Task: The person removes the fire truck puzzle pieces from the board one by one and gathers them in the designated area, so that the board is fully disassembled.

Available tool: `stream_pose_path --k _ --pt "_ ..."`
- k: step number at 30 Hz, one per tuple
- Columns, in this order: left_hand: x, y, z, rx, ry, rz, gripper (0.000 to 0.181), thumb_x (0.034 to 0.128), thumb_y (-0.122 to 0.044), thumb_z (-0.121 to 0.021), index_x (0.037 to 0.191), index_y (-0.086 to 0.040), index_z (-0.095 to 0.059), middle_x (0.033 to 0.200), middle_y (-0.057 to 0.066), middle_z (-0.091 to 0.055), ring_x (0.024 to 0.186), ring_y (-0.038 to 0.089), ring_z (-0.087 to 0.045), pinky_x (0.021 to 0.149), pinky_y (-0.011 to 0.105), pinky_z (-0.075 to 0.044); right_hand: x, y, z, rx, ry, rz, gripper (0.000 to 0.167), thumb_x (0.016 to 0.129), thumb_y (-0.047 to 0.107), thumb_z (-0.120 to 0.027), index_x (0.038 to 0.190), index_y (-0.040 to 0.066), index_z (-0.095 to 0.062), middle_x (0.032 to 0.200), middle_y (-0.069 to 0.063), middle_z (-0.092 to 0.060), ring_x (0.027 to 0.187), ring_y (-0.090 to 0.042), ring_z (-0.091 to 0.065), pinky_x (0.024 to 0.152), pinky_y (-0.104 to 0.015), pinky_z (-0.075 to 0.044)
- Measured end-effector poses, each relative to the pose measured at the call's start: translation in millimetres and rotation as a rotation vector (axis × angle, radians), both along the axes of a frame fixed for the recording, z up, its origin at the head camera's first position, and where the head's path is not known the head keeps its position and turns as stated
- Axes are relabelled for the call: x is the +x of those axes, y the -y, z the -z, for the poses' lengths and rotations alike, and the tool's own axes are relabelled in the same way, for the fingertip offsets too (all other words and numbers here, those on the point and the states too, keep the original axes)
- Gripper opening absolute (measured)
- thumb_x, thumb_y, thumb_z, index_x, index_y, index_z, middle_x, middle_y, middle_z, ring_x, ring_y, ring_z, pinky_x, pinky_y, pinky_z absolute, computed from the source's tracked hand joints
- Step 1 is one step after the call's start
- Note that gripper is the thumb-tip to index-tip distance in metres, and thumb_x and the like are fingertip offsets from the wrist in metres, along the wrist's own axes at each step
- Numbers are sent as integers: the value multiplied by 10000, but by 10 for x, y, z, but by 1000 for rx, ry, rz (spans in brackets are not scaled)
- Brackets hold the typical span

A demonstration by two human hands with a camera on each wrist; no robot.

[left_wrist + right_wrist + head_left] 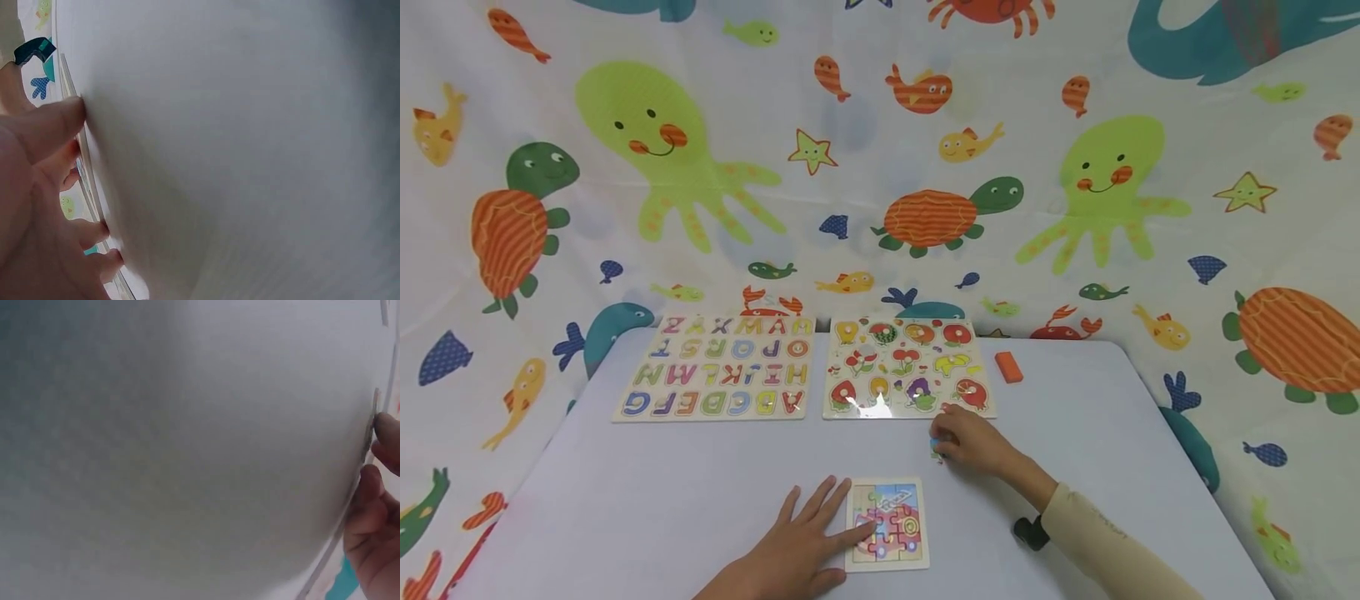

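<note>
A small framed jigsaw puzzle [887,565] with a pink and blue picture lies near the front of the table. Its upper left corner shows bare beige backing. My left hand [797,537] spreads over its left side, one finger resting on the pieces; in the left wrist view this hand [44,181] has its fingertips down on the table side. Beyond the puzzle to the right, my right hand [973,442] pinches a small blue and green puzzle piece [936,447], mostly hidden by the fingers. The right wrist view shows that hand [378,519] only at the edge.
An alphabet board [722,414] and a fruit board [857,414] lie side by side at the back of the white table [715,475]. Right of them is an orange block [1008,367]. A sea-animal curtain [850,200] hangs behind.
</note>
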State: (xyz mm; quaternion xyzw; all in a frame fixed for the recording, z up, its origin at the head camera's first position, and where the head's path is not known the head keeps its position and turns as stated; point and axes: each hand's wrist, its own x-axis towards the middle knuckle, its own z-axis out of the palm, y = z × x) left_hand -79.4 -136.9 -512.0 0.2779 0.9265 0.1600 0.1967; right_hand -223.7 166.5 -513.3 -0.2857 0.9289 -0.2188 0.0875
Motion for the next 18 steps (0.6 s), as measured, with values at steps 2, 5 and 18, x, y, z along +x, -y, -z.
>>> stream_pose_path --k 2,5,18 --pt "3 7 -4 -2 4 0 595 944 -441 -698 1498 -470 -483 1687 100 -227 1552 382 -124 1145 727 -141 62 61 -40 15 -25 -46 198 907 173 -789 1092 179 -719 1066 54 -624 1010 -132 -573 904 -367 -542" --pt "4 11 -14 -9 6 4 598 945 -446 -697 1501 -468 -479 1687 103 -226 1552 383 -124 1143 729 -140 174 188 -124 34 -33 -222 322 927 226 -771 1243 239 -715 1372 -16 -575 1287 -202 -499 1054 -452 -470" --pt "4 13 -30 -13 -15 23 597 949 -460 -683 1507 -462 -473 1685 108 -231 1550 387 -138 1131 738 -158 302 525 -207 253 -145 -568 474 889 269 -810 1325 405 -681 1611 -12 -379 1520 -323 -248 1147 -591 -316"
